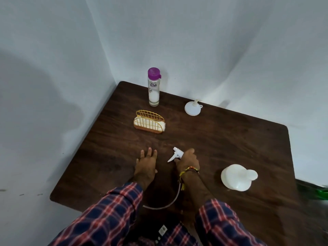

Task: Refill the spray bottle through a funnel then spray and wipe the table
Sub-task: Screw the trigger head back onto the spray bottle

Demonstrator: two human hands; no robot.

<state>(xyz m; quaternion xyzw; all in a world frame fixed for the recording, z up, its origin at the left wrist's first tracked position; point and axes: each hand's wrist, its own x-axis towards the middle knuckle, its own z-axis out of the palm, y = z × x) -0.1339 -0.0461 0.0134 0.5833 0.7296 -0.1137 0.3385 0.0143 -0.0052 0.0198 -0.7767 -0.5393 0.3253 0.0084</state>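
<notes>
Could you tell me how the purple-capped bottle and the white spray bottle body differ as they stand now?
The purple-capped bottle is tall, slim and clear, while the white spray bottle body is squat, wide and milky. The purple-capped bottle is closed by its cap; the white one's mouth is open, its spray head being held apart in the right hand. The first stands at the table's far corner, the second near the person's right. Both stand upright.

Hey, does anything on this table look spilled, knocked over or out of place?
No spill shows. The spray head is off its bottle, held in the right hand with its tube trailing across the table. The funnel sits upside down.
</notes>
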